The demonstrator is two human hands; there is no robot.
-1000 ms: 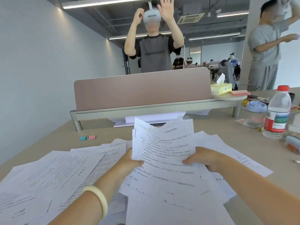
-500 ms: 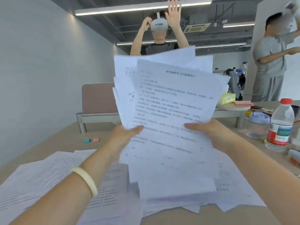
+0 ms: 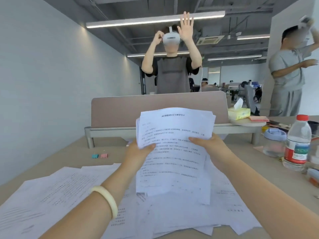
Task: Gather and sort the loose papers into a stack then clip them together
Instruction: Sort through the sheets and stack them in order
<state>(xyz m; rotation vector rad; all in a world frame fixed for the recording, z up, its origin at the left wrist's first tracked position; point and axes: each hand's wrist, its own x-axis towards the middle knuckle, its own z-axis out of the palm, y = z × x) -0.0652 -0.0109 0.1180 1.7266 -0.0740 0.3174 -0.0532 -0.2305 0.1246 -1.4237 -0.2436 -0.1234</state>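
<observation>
While both hands grip it by its side edges, the stack (image 3: 174, 145) of printed sheets stands nearly upright above the desk (image 3: 69, 152), its printed face toward the camera and its top edges uneven. The left hand (image 3: 138, 152) pinches the stack's left edge, thumb across the front; the right hand (image 3: 209, 146) clamps the right edge the same way. A pale bangle (image 3: 105, 197) sits on the left wrist. The stack's lower edge hangs over the loose papers (image 3: 57, 192), which lie spread and overlapping along the desk's near edge, from the left side to past the middle. Two small clips (image 3: 99, 155), one teal and one pink, lie side by side on bare desk toward the left, between the papers and the divider (image 3: 120, 111) along the far edge. Near the right edge stand a water bottle (image 3: 297, 144) with a red cap and, just beside it, a clear jar (image 3: 274, 142) with a blue lid. A tissue box (image 3: 239, 113) rests on the shelf by the divider's right end.
</observation>
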